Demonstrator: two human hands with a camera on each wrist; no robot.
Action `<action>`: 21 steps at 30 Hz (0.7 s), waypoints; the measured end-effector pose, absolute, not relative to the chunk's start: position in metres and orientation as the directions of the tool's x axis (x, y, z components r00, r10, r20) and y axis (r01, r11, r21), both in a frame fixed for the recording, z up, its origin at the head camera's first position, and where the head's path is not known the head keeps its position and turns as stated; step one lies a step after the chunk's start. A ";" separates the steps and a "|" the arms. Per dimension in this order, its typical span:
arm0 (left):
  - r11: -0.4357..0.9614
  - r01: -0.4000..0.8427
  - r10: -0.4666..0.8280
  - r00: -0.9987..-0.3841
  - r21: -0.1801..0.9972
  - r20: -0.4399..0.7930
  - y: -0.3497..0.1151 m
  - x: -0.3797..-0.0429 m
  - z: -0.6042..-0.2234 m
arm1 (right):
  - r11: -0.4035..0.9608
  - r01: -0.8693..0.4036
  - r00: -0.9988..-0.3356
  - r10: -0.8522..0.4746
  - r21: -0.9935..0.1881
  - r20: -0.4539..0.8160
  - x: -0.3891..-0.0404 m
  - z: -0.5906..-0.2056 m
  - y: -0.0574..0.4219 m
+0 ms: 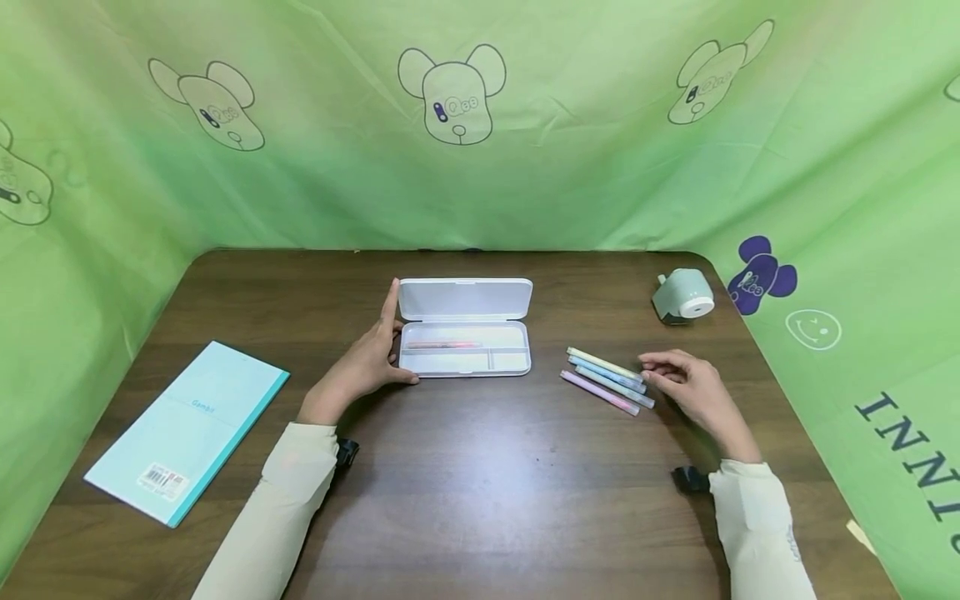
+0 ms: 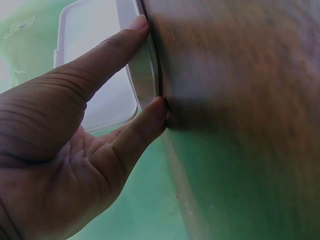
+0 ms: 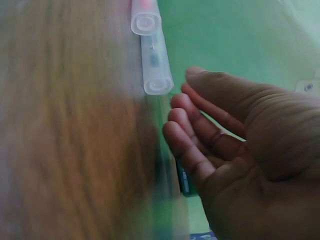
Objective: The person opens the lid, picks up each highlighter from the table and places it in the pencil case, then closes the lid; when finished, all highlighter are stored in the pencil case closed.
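Note:
A white pencil case [image 1: 465, 363] lies with its lid [image 1: 465, 300] raised, a pinkish pen [image 1: 442, 344] in its rear compartment. My left hand [image 1: 362, 358] holds the case at its left end, thumb at the front edge and index finger up beside the lid. In the left wrist view, the thumb [image 2: 107, 57] and another finger touch the case's edge. Several capped pens with yellow, blue and pink tones [image 1: 603, 379] lie in a slanted group right of the case. Beside their right ends is my right hand [image 1: 693, 392], fingers loosely bent and holding nothing; translucent pen ends [image 3: 157, 75] show near its fingertips.
A light blue notebook [image 1: 195, 425] lies at the left of the brown table [image 1: 480, 500]. Toward the back right stands a pale green pencil sharpener [image 1: 684, 296]. A green printed cloth [image 1: 322, 183] hangs behind and around the table.

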State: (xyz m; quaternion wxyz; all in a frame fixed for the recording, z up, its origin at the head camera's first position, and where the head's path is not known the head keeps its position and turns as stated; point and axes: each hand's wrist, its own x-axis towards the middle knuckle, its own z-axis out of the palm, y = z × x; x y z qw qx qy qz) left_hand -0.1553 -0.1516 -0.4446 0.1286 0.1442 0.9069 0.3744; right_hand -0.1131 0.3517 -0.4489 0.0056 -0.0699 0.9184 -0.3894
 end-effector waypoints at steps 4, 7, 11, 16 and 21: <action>0.676 0.170 0.360 -0.925 0.717 -0.120 -0.152 -0.155 -0.445 | 0.687 -0.080 -0.991 -0.135 -0.722 -0.019 -0.111 -0.449 0.357; 0.674 0.169 0.361 -0.925 0.719 -0.121 -0.152 -0.155 -0.446 | 0.687 -0.077 -0.990 -0.139 -0.723 -0.027 -0.112 -0.449 0.357; 0.675 0.162 0.357 -0.925 0.720 -0.128 -0.152 -0.155 -0.445 | 0.697 -0.080 -0.989 -0.147 -0.713 -0.033 -0.113 -0.450 0.357; 0.676 0.168 0.356 -0.927 0.718 -0.119 -0.152 -0.155 -0.445 | 0.719 -0.087 -0.988 -0.152 -0.689 -0.035 -0.113 -0.451 0.356; 0.673 0.166 0.357 -0.926 0.720 -0.120 -0.151 -0.155 -0.445 | 0.746 -0.108 -0.988 -0.152 -0.658 -0.011 -0.113 -0.450 0.353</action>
